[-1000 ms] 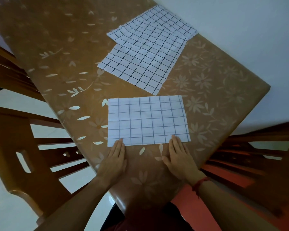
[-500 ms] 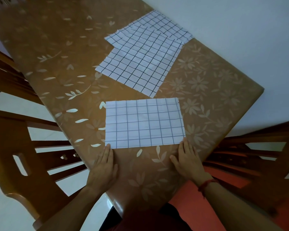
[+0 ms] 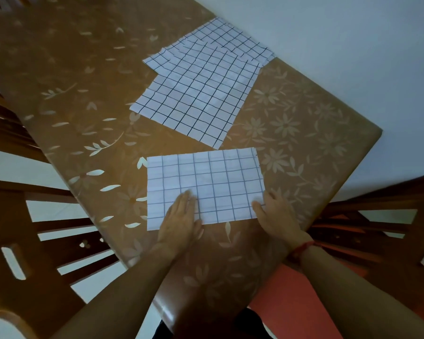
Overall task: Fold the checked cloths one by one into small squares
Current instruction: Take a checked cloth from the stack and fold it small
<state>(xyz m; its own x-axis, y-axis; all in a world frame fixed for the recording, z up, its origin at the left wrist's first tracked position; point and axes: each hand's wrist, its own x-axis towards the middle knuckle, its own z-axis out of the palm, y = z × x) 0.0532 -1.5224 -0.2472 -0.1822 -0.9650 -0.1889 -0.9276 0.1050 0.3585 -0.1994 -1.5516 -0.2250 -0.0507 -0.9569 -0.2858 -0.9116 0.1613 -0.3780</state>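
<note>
Checked cloth (image 3: 213,182) lies near the table's (image 3: 303,133) front edge, long axis left to right; the left hand (image 3: 181,218) presses flat, fingers straight, on its near-left part, the right hand (image 3: 274,214) meets the right corner, grip unclear.

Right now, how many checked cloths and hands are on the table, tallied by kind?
Near cloth under the hands: 1
Flat cloths in the far pile: at least 3 (the layers overlap, so the exact count is unclear)
Hands, left hand and right hand: 2
Total: at least 6
</note>
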